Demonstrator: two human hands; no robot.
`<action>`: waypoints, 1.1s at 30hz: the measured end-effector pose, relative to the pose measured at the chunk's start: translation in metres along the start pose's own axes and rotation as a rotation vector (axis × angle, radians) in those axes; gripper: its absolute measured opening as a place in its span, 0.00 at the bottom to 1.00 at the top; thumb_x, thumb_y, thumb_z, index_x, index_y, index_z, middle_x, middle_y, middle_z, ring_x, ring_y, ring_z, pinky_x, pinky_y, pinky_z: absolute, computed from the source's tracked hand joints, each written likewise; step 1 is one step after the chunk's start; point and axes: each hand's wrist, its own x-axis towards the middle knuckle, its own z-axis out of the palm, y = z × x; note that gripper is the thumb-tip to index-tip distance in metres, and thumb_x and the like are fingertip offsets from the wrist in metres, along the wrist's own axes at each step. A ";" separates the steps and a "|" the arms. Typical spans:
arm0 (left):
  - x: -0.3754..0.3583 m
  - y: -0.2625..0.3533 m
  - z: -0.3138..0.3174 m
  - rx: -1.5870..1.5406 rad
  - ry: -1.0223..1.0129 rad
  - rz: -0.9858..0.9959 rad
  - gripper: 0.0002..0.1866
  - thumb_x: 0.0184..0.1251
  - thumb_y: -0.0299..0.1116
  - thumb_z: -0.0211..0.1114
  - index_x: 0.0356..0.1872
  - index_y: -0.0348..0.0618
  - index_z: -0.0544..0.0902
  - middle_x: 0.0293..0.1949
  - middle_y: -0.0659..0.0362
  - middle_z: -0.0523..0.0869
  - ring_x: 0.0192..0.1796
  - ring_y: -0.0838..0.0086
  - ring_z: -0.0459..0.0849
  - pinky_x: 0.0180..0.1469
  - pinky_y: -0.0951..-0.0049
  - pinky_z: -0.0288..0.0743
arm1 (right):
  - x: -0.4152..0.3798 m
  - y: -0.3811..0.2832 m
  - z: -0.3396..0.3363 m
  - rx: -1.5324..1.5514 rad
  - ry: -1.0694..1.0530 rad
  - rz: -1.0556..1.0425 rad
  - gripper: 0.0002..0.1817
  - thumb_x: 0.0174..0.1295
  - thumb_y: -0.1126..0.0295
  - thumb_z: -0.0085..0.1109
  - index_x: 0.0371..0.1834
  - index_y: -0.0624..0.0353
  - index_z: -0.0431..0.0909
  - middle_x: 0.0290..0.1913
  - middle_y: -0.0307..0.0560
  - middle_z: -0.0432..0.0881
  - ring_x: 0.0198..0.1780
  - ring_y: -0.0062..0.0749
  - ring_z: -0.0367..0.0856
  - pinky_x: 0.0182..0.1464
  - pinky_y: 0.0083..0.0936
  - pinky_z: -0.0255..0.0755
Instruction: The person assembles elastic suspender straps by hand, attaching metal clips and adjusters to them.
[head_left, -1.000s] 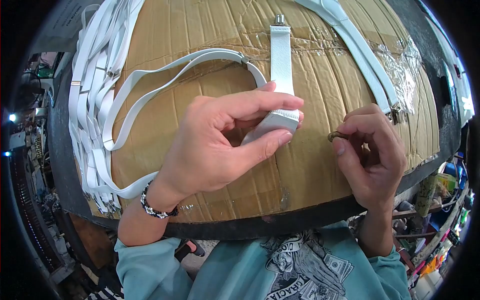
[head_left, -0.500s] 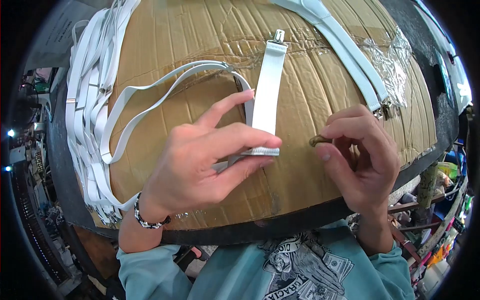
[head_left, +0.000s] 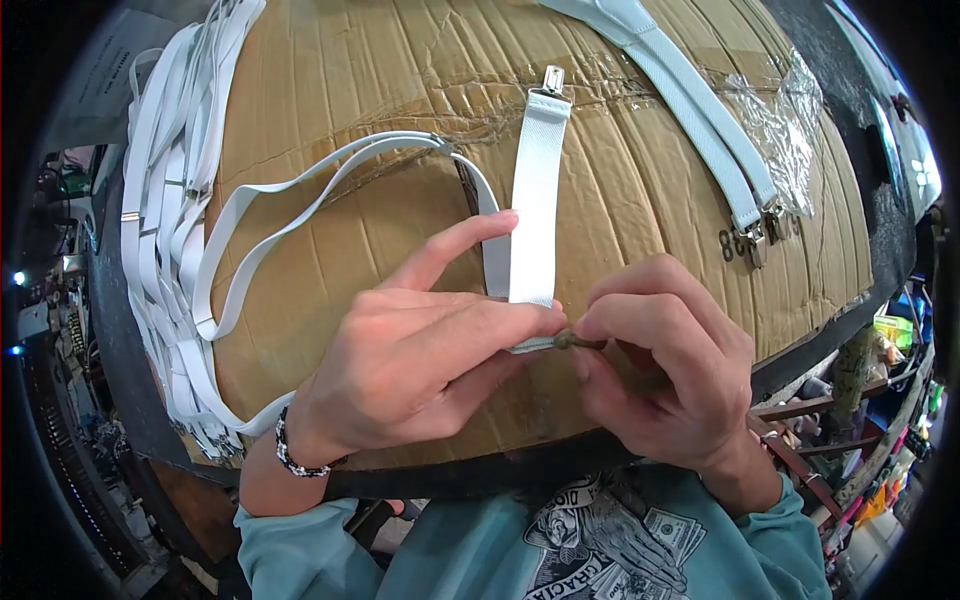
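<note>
A wide white elastic strap with a metal clip at its far end lies on the cardboard. My left hand pinches the strap's near, folded end between thumb and fingers, its index finger stretched along the strap's left edge. Between the fingertips of my right hand is a small olive-brown piece, its tip right at the folded end of the strap. I cannot tell what kind of piece it is. Left of the strap, a narrower white strap curves in a loop.
Flattened cardboard covers the dark-edged table. A thick bundle of white straps hangs along the left side. Pale suspender straps with metal clips lie at the upper right, beside crumpled clear plastic.
My right hand has moved left, bringing the brown piece to the strap end. My left hand has shifted slightly down, and the strap's folded end sits lower.
</note>
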 end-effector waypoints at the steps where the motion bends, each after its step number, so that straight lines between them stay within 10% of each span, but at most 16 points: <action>1: -0.001 0.000 -0.003 -0.004 -0.009 -0.031 0.13 0.52 0.15 0.76 0.41 0.33 0.90 0.30 0.55 0.93 0.32 0.68 0.92 0.71 0.37 0.74 | -0.001 0.000 -0.004 -0.014 -0.027 0.027 0.14 0.52 0.85 0.70 0.42 0.66 0.82 0.38 0.53 0.84 0.26 0.29 0.77 0.27 0.21 0.68; 23: -0.002 -0.003 -0.006 -0.145 -0.019 -0.116 0.13 0.57 0.15 0.75 0.44 0.35 0.90 0.36 0.54 0.95 0.45 0.67 0.95 0.76 0.46 0.68 | -0.006 0.002 -0.006 0.013 -0.041 0.237 0.10 0.57 0.83 0.68 0.41 0.63 0.80 0.38 0.43 0.80 0.25 0.22 0.72 0.28 0.22 0.64; 33: -0.004 0.008 -0.006 -0.905 0.097 -0.355 0.13 0.81 0.30 0.56 0.58 0.33 0.73 0.46 0.37 0.90 0.49 0.55 0.92 0.76 0.48 0.68 | -0.010 0.004 -0.006 0.192 0.147 0.177 0.11 0.58 0.84 0.69 0.42 0.63 0.79 0.36 0.42 0.80 0.24 0.17 0.68 0.26 0.19 0.61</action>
